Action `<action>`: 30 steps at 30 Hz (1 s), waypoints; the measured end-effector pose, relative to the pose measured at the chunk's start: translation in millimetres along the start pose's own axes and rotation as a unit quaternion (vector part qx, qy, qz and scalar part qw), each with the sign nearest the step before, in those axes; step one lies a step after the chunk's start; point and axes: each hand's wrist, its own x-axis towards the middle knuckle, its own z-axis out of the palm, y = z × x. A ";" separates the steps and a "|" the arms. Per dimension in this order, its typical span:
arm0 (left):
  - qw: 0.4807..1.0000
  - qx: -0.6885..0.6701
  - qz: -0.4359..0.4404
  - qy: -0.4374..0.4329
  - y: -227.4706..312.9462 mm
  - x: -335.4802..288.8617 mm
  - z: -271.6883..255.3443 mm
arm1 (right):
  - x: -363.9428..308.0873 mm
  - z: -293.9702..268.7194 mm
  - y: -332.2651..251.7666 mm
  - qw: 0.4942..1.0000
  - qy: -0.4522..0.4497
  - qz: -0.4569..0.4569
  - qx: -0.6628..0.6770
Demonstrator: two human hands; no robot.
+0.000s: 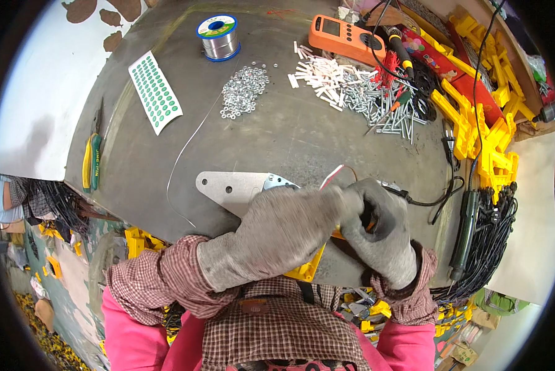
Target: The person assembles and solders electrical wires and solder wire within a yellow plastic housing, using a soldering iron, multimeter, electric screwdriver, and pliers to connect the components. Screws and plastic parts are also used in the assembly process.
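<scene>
My left hand, in a grey glove, is closed, its fingers slightly blurred against my right hand. My right hand, gloved alike, has curled fingers with a dark gap inside the curl. What they pinch is hidden. Beneath them, a yellow plastic part shows below my left hand. A grey metal plate with holes pokes out to the left, with a light-blue piece at its upper edge. A thin red and white wire rises just above where the hands meet.
Nuts, a solder spool, a green-dotted sticker sheet and pliers lie at left. Screws, white sleeves and an orange multimeter sit far right. Yellow parts and an electric screwdriver line the right edge.
</scene>
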 end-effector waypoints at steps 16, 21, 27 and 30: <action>0.964 -0.156 -0.216 0.001 4.4 13.2 -1.1 | -1.2 -14.8 4.5 0.993 -0.030 -0.042 -0.109; 0.981 -0.133 -0.138 -0.023 -11.3 8.8 2.4 | -0.5 -21.0 6.8 0.983 -0.074 -0.073 -0.148; 0.959 0.230 0.071 -0.150 19.3 -2.8 -29.5 | 11.6 -23.7 19.1 0.959 -0.125 0.107 0.229; 0.898 0.318 -0.058 -0.299 23.5 -30.4 -85.1 | 13.7 -38.8 23.4 0.938 -0.165 0.174 0.249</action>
